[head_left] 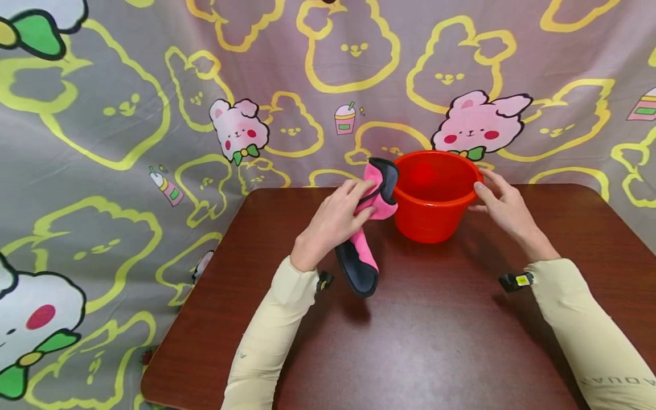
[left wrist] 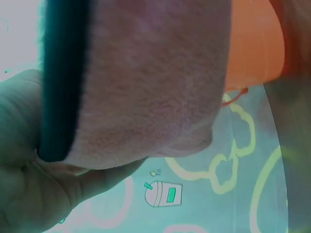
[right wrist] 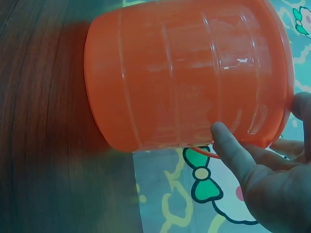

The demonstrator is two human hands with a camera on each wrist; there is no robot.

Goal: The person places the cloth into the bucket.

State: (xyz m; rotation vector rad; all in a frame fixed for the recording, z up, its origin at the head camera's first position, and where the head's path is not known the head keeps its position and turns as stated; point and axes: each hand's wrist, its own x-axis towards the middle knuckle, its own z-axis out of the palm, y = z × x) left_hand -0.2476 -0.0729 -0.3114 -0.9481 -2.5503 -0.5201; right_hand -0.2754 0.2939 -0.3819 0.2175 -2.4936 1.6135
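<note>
"What does the head view give us?"

"The pink fleecy piece is held up above the surface, just left of the red bucket. The left grip is closed round its upper part; the lower end hangs free."

"Heavy?"

"Light, I'd guess, and floppy enough to bend under the fingers."

"And the left wrist view?"

"A short nap, with dark edging down one side. I'd call it soft, hardly slippery, nothing to break. The edging looks firmer, so a pinch there should fold it less."

"Right wrist?"

"The right grip is part open in a loose hold, thumb at the bucket's rim, fingers spread along the outer wall. That's probably thin plastic: light, slick, a bit springy. The rim seems the surest hold."
</note>
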